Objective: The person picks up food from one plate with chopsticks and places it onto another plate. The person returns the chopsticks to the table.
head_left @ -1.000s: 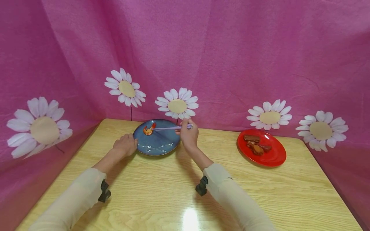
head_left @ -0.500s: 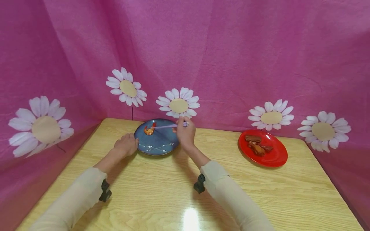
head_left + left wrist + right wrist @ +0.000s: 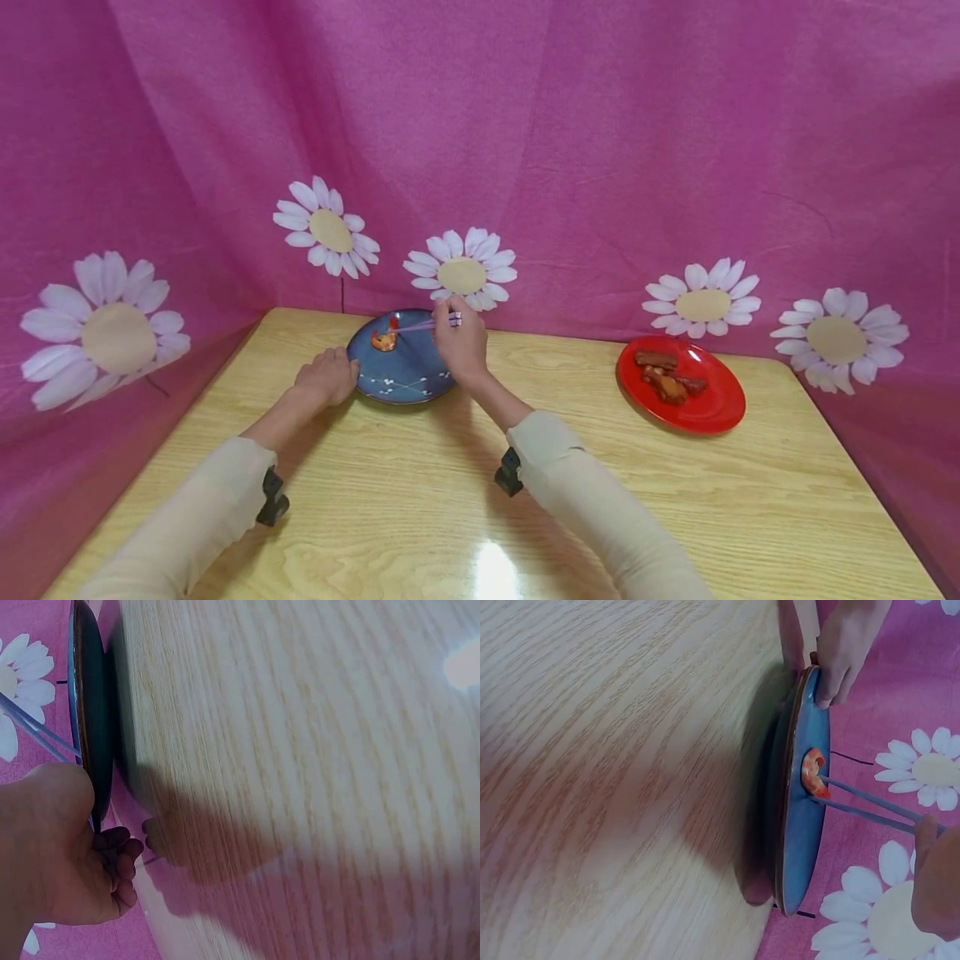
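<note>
My left hand (image 3: 326,377) grips the left rim of a blue plate (image 3: 405,362) with a white blossom pattern. In the left wrist view its thumb lies over the rim and its fingers curl beneath. A cooked shrimp (image 3: 811,776), orange-red and curved, lies on the plate toward its far left side. Purple chopsticks (image 3: 870,817) are held in my right hand (image 3: 461,343), which hovers over the plate's right side. Their tips are spread a little; in the right wrist view one meets the shrimp's inner curve, the other its tail end.
To the right, a red plate (image 3: 720,392) carries several brown glazed pieces of meat (image 3: 667,383). Both plates stand near the far edge of the wooden table (image 3: 390,500). A pink curtain (image 3: 585,167) with printed daisies hangs close behind and at the sides.
My right hand has moved left over the blue plate with the chopsticks, their tips staying by the shrimp. The shrimp has tilted slightly. My left hand keeps its place on the rim.
</note>
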Demonstrator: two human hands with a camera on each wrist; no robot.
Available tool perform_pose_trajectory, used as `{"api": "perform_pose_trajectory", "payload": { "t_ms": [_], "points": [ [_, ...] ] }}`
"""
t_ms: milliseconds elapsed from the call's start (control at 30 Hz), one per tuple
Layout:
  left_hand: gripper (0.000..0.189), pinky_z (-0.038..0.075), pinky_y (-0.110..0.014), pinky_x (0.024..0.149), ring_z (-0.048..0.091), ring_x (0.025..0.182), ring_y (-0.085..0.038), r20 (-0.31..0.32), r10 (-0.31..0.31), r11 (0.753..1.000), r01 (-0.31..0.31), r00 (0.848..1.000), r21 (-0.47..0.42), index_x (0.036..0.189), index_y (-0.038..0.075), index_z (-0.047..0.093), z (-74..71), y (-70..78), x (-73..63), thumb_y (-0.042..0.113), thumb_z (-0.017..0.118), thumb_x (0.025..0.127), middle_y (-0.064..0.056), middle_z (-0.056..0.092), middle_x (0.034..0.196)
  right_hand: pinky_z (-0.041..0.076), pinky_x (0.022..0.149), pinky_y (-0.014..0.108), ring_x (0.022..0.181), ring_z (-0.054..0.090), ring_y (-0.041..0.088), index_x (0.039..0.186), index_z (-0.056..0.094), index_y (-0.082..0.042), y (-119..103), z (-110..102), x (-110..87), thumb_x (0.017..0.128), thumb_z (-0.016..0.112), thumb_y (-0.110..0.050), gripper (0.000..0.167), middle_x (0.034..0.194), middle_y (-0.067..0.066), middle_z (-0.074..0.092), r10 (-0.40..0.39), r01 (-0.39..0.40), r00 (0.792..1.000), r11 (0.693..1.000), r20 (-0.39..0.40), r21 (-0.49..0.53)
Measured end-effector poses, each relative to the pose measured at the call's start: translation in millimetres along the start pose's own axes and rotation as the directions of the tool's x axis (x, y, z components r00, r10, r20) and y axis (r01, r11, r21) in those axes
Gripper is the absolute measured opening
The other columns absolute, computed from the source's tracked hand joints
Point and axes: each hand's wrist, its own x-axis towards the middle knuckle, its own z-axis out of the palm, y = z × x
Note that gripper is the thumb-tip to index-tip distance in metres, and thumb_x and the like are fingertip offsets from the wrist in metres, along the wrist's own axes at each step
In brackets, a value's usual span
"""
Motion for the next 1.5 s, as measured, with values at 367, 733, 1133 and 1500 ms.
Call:
{"api": "perform_pose_trajectory", "payload": {
  "t_ms": [367,733,1133,1500],
  "points": [
    [0.047,0.044,-0.062,0.092,0.050,0.116,-0.050,-0.033,0.002,1.000,-0.001,0.999,0.007,0.122,-0.020,0.045,2.3,-1.9,1.9,0.023,0.033,0.106,-0.035,0.051,0.116,0.059,0.062,0.034,0.071,0.072,0.026,0.083,0.065,-0.001,4,-3,-0.6,0.103,0.056,-0.023,0.031,0.076,0.010,0.069,-0.006,-0.006,0.994,0.994,0.113,0.107],
    [0.047,0.043,-0.062,0.093,0.050,0.116,-0.050,-0.022,0.005,1.000,-0.005,1.000,0.011,0.122,-0.020,0.044,0.0,-2.4,2.2,0.023,0.031,0.106,-0.035,0.050,0.117,0.057,0.057,0.028,0.071,0.070,0.034,0.079,0.061,-0.002,4,-5,-6.2,0.103,0.058,-0.020,0.030,0.075,0.019,0.068,-0.039,0.027,0.993,0.994,0.115,0.107],
    [0.047,0.044,-0.060,0.093,0.051,0.115,-0.049,-0.020,0.005,1.000,-0.005,1.000,0.011,0.122,-0.019,0.045,3.3,-1.3,2.5,0.024,0.031,0.106,-0.033,0.052,0.115,0.057,0.055,0.029,0.067,0.071,0.024,0.083,0.065,0.000,0,-8,-7.3,0.104,0.055,-0.021,0.031,0.076,0.014,0.068,0.017,-0.020,1.000,0.989,0.021,0.144],
    [0.047,0.043,-0.061,0.094,0.051,0.115,-0.049,-0.015,0.002,1.000,-0.001,1.000,0.009,0.122,-0.019,0.044,1.4,-3.0,3.2,0.024,0.031,0.106,-0.033,0.051,0.115,0.058,0.057,0.033,0.071,0.071,0.035,0.080,0.062,0.002,2,-12,-7.1,0.103,0.056,-0.015,0.029,0.076,0.014,0.065,0.039,-0.041,0.999,0.977,0.014,0.208]
  ]
}}
